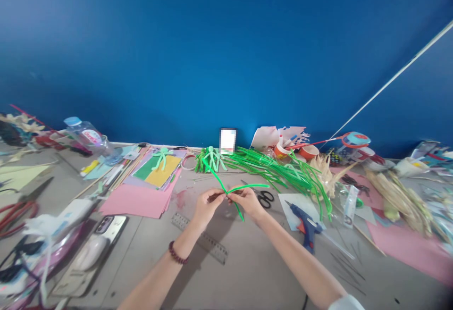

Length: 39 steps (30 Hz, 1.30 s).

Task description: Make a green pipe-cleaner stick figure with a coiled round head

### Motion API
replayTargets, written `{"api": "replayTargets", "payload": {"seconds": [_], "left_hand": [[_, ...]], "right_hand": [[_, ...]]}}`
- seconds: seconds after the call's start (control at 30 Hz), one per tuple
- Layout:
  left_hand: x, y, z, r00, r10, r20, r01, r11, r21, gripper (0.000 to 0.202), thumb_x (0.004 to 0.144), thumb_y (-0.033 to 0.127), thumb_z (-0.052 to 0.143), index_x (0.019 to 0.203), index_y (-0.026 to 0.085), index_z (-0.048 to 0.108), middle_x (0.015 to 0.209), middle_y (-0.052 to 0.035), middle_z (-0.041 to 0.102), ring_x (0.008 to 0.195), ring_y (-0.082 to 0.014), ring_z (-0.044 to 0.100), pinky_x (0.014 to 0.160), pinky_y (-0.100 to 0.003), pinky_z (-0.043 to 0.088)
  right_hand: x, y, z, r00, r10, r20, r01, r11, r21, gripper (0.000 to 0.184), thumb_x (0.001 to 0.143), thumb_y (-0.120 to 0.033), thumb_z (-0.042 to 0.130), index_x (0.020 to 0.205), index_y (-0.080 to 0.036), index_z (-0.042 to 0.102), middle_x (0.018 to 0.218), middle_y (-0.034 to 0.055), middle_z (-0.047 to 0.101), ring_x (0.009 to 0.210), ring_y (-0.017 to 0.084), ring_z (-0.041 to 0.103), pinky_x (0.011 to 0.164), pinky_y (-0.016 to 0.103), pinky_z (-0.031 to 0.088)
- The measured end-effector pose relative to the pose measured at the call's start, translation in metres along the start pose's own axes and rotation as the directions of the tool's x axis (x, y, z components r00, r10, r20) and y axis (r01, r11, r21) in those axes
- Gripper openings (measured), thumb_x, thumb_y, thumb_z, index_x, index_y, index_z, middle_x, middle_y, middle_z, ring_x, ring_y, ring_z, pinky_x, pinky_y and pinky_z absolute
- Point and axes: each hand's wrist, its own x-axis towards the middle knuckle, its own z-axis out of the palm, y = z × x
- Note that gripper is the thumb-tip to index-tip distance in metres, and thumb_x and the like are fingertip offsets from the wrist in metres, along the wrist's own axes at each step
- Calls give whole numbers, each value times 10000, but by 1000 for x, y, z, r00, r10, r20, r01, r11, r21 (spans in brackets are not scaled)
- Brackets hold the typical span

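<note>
Both my hands meet over the middle of the grey table (247,263) and pinch green pipe cleaners (244,188) where the strands cross. My left hand (207,205), with a dark bead bracelet on its wrist, grips the crossing from the left. My right hand (247,201) grips it from the right. One strand rises up and to the left, another arcs to the right, and a short end points down. Just behind lies a large pile of green pipe cleaners (283,171) and a pale green pipe-cleaner figure (213,158).
A blue glue gun (305,225) and black scissors (264,198) lie right of my hands. A clear ruler (201,237) lies under my left forearm. Pink paper (139,200), coloured sheets, a phone (109,224) and a plastic bottle (88,136) sit to the left. Dried husks (399,196) lie at the right.
</note>
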Motion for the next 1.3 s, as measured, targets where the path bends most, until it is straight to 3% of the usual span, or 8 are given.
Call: {"api": "replayTargets", "payload": {"seconds": [0.23, 0.6, 0.8, 0.9, 1.0, 1.13, 1.2, 1.3], "left_hand": [[-1, 0, -1, 991, 133, 12, -133, 982, 133, 133, 701, 272, 650, 742, 152, 692, 791, -67, 688, 734, -173, 633, 645, -260, 502], [-9, -4, 1, 893, 450, 37, -424, 808, 408, 122, 816, 205, 544, 805, 178, 663, 871, -62, 614, 839, -165, 603, 745, -275, 494], [-15, 3, 2, 837, 541, 82, -517, 732, 445, 116, 816, 145, 519, 881, 182, 607, 876, -49, 616, 866, -162, 595, 797, -298, 489], [-15, 5, 1, 824, 559, 91, -533, 712, 458, 185, 798, 152, 540, 972, 184, 594, 962, -63, 620, 967, -189, 580, 864, -345, 481], [-11, 6, 0, 806, 582, 104, -552, 677, 487, 208, 801, 183, 567, 1008, 196, 589, 974, -61, 641, 960, -191, 591, 854, -366, 491], [-5, 5, -4, 748, 644, 158, -617, 588, 522, 95, 832, 180, 555, 852, 224, 637, 812, -21, 672, 794, -161, 619, 739, -327, 501], [-4, 5, -6, 675, 722, 152, -664, 504, 553, 89, 820, 155, 574, 821, 217, 637, 780, -17, 671, 770, -158, 615, 722, -326, 486], [-3, 5, -10, 564, 816, 125, -693, 386, 609, 82, 786, 129, 615, 817, 203, 633, 795, -22, 674, 784, -161, 616, 741, -338, 469]], "right_hand": [[1, 2, 1, 998, 46, -45, -47, 999, -15, 237, 584, -374, 779, 652, -157, 715, 555, 6, 642, 503, 117, 562, 549, 256, 495], [-1, -2, 4, 997, 20, -74, -26, 996, -81, 269, 565, -403, 782, 654, -161, 704, 529, -4, 628, 481, 123, 551, 542, 267, 479], [-5, -4, 6, 986, -162, -39, 148, 958, -245, 228, 674, -399, 716, 731, -180, 698, 649, 33, 673, 616, 171, 617, 628, 301, 503], [-11, -10, 7, 914, -405, -1, 355, 802, -480, 161, 783, -338, 630, 771, -197, 706, 763, 72, 696, 724, 204, 635, 695, 338, 511], [-15, -18, 4, 775, -617, 138, 559, 567, -605, 161, 846, -271, 559, 845, -221, 711, 814, 79, 700, 773, 210, 632, 734, 361, 510], [-13, -23, -2, 671, -695, 256, 653, 391, -649, 180, 834, -246, 580, 977, -272, 687, 918, 58, 699, 898, 227, 607, 829, 399, 480], [-10, -22, -4, 715, -674, 186, 592, 442, -674, 223, 820, -250, 595, 1029, -274, 669, 1010, 68, 675, 972, 236, 583, 878, 408, 456], [-4, -17, -5, 825, -564, -41, 444, 692, -570, 194, 789, -293, 624, 973, -255, 673, 986, 67, 659, 905, 214, 594, 833, 374, 472]]}}
